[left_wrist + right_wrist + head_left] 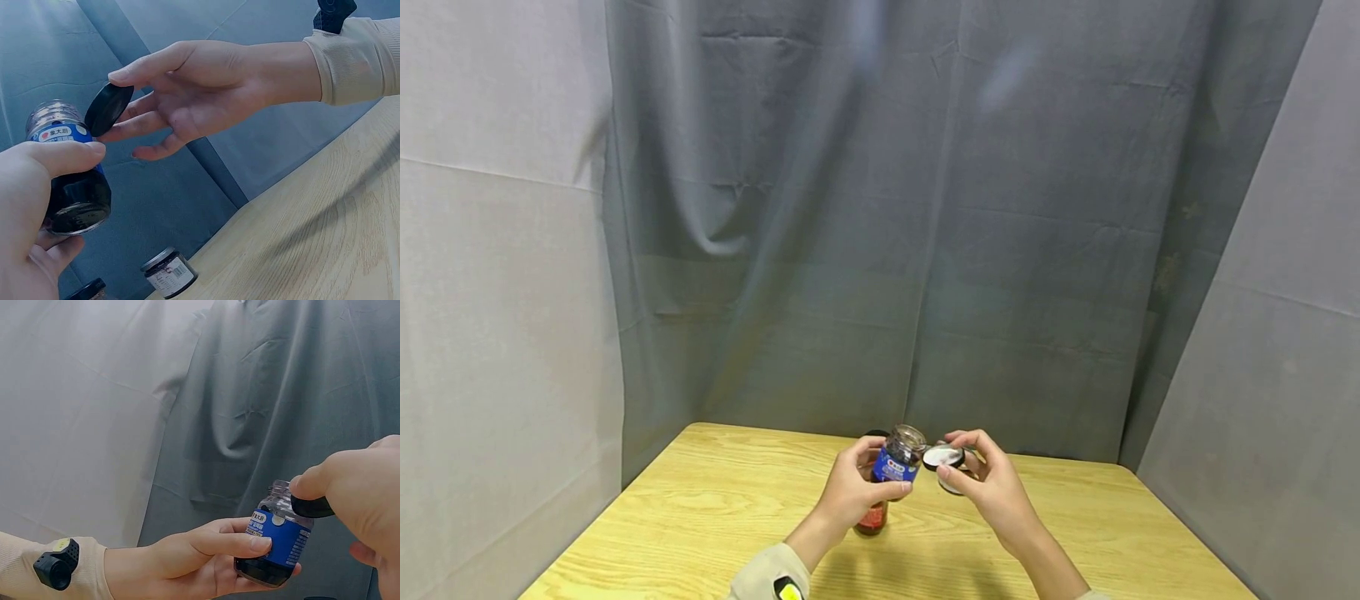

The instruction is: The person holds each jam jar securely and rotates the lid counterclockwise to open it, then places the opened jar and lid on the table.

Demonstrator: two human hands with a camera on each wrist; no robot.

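My left hand (856, 490) grips a small glass jar (899, 457) with a blue label and dark contents, tilted above the wooden table (700, 517). The jar's mouth is uncovered. My right hand (992, 487) pinches its black lid (943, 457), white inside, just right of the jar's mouth. In the left wrist view the lid (109, 109) sits between the thumb and fingers of the right hand (200, 87), close to the jar (69, 181). The right wrist view shows the lid (311, 506) beside the jar's neck (278, 540), with the left hand (200, 562) wrapped round the jar.
A jar with reddish contents (871, 518) stands on the table under my left hand. Another lidded jar with a white label (167, 272) and a black-lidded jar (87, 290) stand on the table. Grey cloth hangs behind and to both sides.
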